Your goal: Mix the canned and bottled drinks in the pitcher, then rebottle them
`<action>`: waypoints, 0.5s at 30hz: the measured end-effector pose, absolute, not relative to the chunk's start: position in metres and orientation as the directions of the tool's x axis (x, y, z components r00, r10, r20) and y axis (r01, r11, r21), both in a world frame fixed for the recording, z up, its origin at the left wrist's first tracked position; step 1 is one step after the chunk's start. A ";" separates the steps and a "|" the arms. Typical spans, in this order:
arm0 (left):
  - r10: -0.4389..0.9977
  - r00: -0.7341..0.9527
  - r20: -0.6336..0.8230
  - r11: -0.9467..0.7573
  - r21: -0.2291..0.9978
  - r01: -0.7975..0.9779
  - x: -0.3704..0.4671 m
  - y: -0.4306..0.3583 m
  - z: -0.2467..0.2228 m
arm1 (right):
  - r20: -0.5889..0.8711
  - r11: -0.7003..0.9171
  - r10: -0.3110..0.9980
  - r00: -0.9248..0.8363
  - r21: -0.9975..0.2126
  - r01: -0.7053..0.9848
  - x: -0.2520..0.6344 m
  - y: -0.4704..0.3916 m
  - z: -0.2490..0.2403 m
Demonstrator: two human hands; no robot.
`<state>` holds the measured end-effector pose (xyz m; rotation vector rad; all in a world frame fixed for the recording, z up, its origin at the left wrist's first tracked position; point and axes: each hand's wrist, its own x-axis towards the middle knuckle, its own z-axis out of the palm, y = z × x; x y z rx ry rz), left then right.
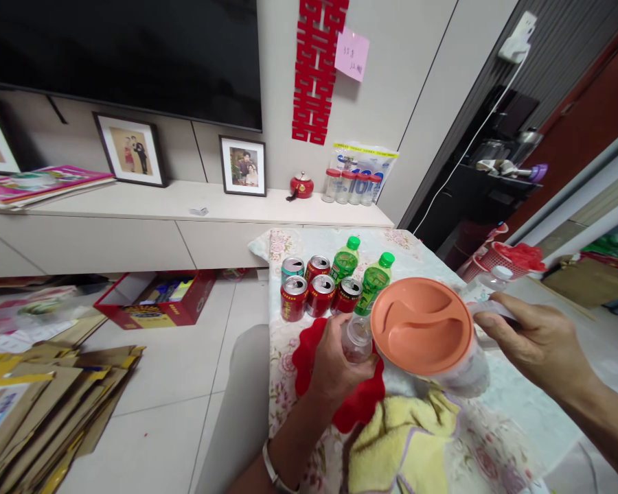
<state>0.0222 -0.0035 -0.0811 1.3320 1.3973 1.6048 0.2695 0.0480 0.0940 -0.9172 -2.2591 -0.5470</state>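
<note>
My left hand [330, 365] is wrapped round a small clear jar [358, 335] with an uncovered mouth, held above a red scalloped mat [358, 403]. The fingers of my right hand [538, 343] close on the handle of a clear pitcher with an orange lid [425, 329]. This pitcher leans toward the jar, its lid edge close to the jar's mouth. Whether liquid passes between them I cannot tell. Below the pitcher lies a crumpled yellow towel [412, 439] with purple edging.
Several opened drink cans [320, 295] and two green-capped bottles [375, 283] stand behind the jar. A clear bottle [487, 285] is beyond the pitcher. Several red-lidded jars [347, 186] sit on the white cabinet. Folded cardboard [66, 405] and a red box [157, 300] lie on the floor.
</note>
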 end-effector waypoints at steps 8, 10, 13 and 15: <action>0.915 -0.291 0.280 -0.245 0.958 0.152 0.022 -0.003 -0.081 | 0.686 0.665 0.472 -0.554 0.135 0.734 0.268 0.047 0.096; 0.916 -0.292 0.274 -0.240 0.960 0.147 0.022 -0.003 -0.081 | 0.686 0.672 0.457 -0.567 0.151 0.725 0.267 0.047 0.097; 0.915 -0.294 0.276 -0.242 0.959 0.147 0.022 -0.004 -0.080 | 0.686 0.677 0.441 -0.578 0.169 0.716 0.267 0.047 0.098; 0.912 -0.298 0.281 -0.244 0.957 0.154 0.022 -0.004 -0.080 | 0.687 0.679 0.437 -0.580 0.170 0.714 0.267 0.047 0.098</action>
